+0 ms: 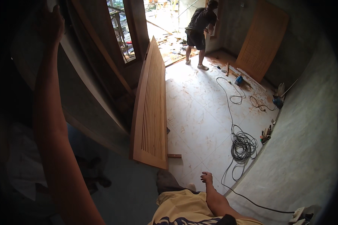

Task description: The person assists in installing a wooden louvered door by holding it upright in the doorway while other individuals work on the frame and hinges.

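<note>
My left hand [53,26] is raised far up at the upper left, in shadow. Its thumb and fingers close round a pale thing [52,4] cut off by the frame's top rim; its kind does not show. Low in the middle, my right hand [206,177] hangs over the floor near my leg, fingers loosely curled and apart, holding nothing. Ahead of me a wooden door panel [154,123] with many narrow slats stands on its long edge, its near end close to my leg. Neither hand touches it. A small wooden block [174,155] lies beside its near end.
A person [201,28] in dark clothes bends by the far doorway. Another slatted panel [261,41] leans on the back right wall. A blue power tool [239,80], a coiled cable [244,147] and wood shavings lie on the pale tiles. A power strip [297,215] sits at lower right.
</note>
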Tool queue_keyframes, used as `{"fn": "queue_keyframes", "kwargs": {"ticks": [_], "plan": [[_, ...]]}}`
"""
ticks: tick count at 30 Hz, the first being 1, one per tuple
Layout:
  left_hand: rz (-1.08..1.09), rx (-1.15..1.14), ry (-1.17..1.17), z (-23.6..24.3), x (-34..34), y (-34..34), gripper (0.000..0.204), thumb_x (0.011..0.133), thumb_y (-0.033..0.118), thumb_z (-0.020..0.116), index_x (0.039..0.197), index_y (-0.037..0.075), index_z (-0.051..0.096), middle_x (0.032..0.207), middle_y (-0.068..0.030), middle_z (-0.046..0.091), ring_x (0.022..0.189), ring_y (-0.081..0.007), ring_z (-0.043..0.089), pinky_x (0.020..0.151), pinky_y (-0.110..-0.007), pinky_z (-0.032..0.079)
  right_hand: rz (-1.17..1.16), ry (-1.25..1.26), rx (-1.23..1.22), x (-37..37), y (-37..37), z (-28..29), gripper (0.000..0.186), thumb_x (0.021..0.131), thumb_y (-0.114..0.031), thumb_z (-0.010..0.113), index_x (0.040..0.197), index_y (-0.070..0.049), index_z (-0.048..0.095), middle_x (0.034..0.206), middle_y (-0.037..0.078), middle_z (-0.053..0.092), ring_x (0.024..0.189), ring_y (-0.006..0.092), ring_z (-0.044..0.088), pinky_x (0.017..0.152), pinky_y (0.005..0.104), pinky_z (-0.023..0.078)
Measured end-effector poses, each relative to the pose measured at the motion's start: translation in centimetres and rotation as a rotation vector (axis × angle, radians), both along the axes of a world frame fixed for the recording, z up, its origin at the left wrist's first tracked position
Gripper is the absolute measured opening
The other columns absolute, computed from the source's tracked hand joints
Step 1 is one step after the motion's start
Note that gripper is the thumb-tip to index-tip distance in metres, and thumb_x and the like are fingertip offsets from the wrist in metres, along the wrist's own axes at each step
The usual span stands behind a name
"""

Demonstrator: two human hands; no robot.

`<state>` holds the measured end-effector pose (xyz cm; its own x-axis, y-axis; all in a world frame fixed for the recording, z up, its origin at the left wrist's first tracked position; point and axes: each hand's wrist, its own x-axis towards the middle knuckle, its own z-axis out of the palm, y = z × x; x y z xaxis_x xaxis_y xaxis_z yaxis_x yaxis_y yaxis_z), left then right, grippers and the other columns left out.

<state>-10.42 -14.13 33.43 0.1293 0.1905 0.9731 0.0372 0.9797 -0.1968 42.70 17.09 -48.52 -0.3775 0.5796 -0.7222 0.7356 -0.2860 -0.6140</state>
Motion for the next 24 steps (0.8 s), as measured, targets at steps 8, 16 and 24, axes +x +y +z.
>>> {"fn": "queue_keyframes", "kwargs": {"ticks": [8,16,24], "plan": [[0.406,-0.102,0.051,0.6,-2.8,-2.1,0.041,0.084,0.03,0.062,0.123,0.025,0.052,0.139,-0.0111,0.039,0.128,-0.031,0.039,0.09,-0.059,0.038,0.028,-0.069,0.043,-0.4,-0.4,1.7,0.043,0.07,-0.004,0.069,0.113,-0.009,0.066,0.087,0.01,0.07,0.063,0.0169,0.066,0.054,0.0301,0.053],[0.482,-0.129,0.036,0.5,-1.4,-1.4,0.036,0.087,0.031,0.056,0.122,0.023,0.053,0.141,-0.0123,0.038,0.128,-0.0305,0.041,0.089,-0.057,0.039,0.035,-0.004,0.127,-0.2,-0.3,-0.6,0.042,0.069,-0.001,0.068,0.11,-0.006,0.065,0.083,0.011,0.069,0.059,0.018,0.066,0.047,0.0315,0.052],[0.415,-0.15,0.054,0.9,-1.4,-1.8,0.031,0.086,0.029,0.058,0.116,0.023,0.058,0.139,-0.014,0.04,0.128,-0.0323,0.04,0.089,-0.054,0.038,0.025,-0.054,0.127,-0.6,-0.6,0.1,0.041,0.067,-0.006,0.072,0.108,-0.009,0.068,0.093,0.012,0.07,0.075,0.0199,0.068,0.066,0.0321,0.056]]}}
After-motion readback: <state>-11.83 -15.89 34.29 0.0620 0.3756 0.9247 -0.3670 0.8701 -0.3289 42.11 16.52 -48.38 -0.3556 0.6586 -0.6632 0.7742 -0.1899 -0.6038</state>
